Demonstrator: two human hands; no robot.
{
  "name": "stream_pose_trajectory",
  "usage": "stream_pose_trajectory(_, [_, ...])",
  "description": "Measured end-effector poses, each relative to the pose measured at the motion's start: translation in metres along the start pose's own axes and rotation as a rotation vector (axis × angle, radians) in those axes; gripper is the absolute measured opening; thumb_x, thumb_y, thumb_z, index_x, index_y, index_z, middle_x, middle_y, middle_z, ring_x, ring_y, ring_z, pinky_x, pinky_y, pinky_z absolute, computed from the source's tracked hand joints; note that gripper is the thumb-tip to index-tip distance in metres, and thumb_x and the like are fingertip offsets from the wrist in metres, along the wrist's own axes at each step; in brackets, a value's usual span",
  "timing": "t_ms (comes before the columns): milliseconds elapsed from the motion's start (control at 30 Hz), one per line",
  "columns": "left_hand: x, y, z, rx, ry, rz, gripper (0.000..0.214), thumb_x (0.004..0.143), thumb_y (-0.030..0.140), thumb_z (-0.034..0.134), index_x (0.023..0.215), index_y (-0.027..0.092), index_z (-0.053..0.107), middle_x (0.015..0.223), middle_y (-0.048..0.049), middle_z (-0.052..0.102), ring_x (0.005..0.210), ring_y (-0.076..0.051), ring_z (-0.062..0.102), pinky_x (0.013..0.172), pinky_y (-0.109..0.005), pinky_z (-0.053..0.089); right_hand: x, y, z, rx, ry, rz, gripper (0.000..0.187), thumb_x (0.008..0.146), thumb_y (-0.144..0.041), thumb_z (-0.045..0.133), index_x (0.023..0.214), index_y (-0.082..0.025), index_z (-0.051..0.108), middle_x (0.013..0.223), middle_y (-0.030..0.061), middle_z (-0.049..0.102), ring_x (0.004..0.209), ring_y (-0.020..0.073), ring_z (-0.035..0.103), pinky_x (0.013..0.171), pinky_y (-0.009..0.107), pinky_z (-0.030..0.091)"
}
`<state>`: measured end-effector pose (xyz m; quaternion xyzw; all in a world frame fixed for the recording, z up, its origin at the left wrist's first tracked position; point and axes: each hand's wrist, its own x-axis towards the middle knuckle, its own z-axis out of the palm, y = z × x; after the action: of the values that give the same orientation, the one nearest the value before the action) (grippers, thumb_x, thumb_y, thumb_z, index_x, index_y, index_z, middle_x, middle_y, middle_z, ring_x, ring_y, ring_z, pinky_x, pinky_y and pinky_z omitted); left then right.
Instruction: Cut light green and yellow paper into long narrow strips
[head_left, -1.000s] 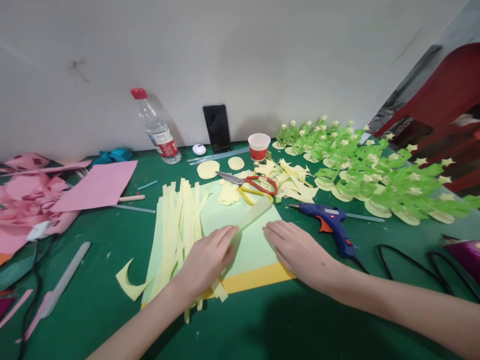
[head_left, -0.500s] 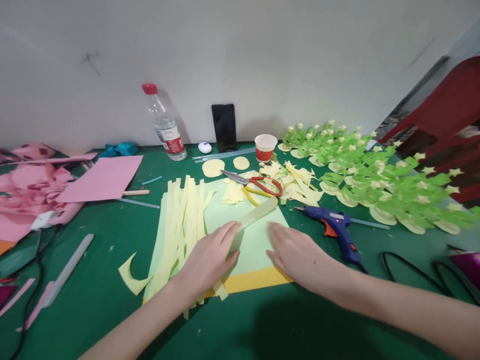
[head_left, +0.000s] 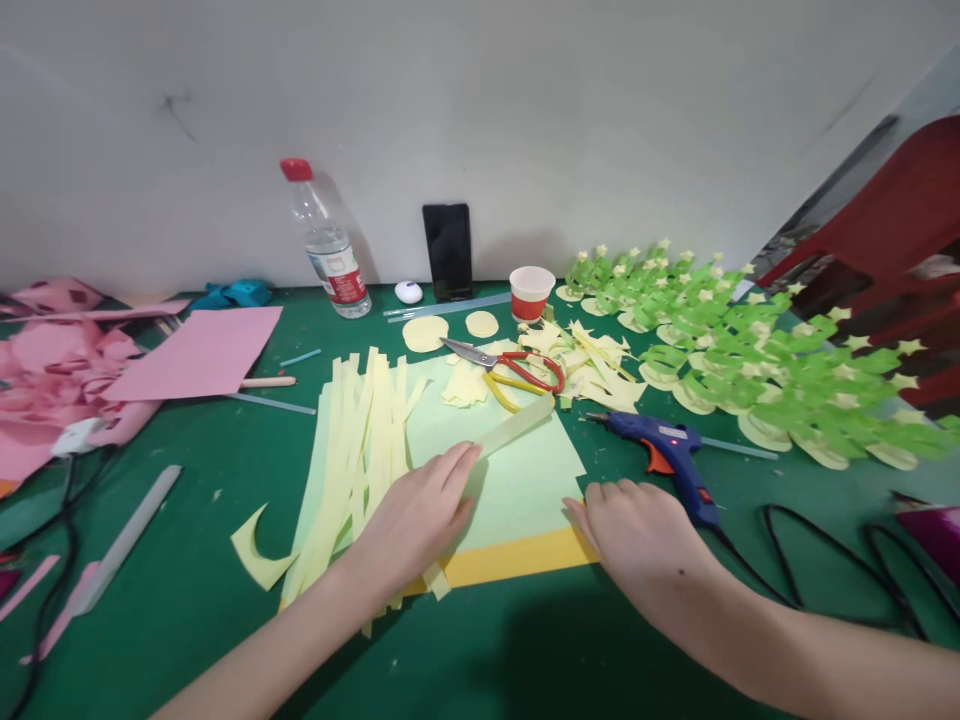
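Loads of star-topped green paper plants look finished; pale green paper sheet seems mostly uncut.
One flat pale strip is held over it by the left hand; right hand is placed at the sheet's edge, grip can't be told.

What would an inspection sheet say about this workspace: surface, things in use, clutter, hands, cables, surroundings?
Surface: green table, well covered.
Things in use: pale green sheet above a yellow sheet; pale yellow strips across its left side.
Clutter: scissors on paper, yellow scraps, pink sheet, bottle, paper cup.
Hands: left hand at a pale stick-like piece, right hand at the sheets' right edge; grips unclear.
Cables: black cable from the blue glue gun; dark cable at far left, near a white plug.
Surroundings: pale wall behind, red chair at right; other people: nothing seen.
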<state>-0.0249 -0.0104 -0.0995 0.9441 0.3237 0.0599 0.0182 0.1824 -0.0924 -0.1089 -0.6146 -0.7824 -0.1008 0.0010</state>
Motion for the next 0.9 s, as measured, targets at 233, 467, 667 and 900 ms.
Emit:
stream_pose_trajectory(233, [-0.004, -0.002, 0.008, 0.054, -0.004, 0.059, 0.039, 0.087, 0.01, 0.027, 0.125, 0.012, 0.037, 0.122, -0.0164, 0.055, 0.101, -0.024, 0.06, 0.072, -0.035, 0.054, -0.006, 0.0, -0.013, 0.053, 0.07, -0.08, 0.028, 0.062, 0.009, 0.045, 0.056, -0.018, 0.054, 0.056, 0.0032, 0.057, 0.051, 0.0146, 0.049, 0.048, 0.027, 0.03])
stream_pose_trajectory(467, [-0.003, -0.003, 0.0, 0.115, -0.061, 0.092, 0.064, 0.069, -0.012, 0.021, 0.129, 0.008, 0.032, 0.125, -0.0191, 0.051, 0.1, -0.027, 0.059, 0.068, -0.038, 0.054, 0.024, 0.002, -0.003, 0.033, 0.149, -0.133, 0.022, 0.073, 0.004, 0.044, 0.07, -0.014, 0.056, 0.067, 0.0054, 0.057, 0.059, 0.0166, 0.05, 0.051, 0.028, 0.031])
stream_pose_trajectory(667, [0.0, -0.01, -0.016, 0.062, -0.151, 0.087, 0.04, 0.075, -0.003, 0.034, 0.106, 0.011, 0.054, 0.113, -0.0132, 0.061, 0.09, -0.024, 0.063, 0.069, -0.034, 0.054, 0.051, -0.012, 0.003, 0.002, 0.22, -0.277, 0.012, 0.079, -0.004, 0.047, 0.078, -0.013, 0.056, 0.075, 0.0043, 0.056, 0.069, 0.0159, 0.051, 0.057, 0.027, 0.037])
stream_pose_trajectory(900, [-0.01, -0.032, -0.036, -0.05, -0.242, 0.001, 0.033, 0.086, 0.035, 0.043, 0.11, 0.017, 0.057, 0.112, -0.0099, 0.064, 0.1, -0.025, 0.059, 0.083, -0.038, 0.049, 0.065, -0.029, 0.007, 0.008, 0.322, -0.468, 0.015, 0.081, -0.01, 0.05, 0.066, -0.013, 0.052, 0.071, -0.0007, 0.052, 0.07, 0.0123, 0.048, 0.059, 0.025, 0.038])
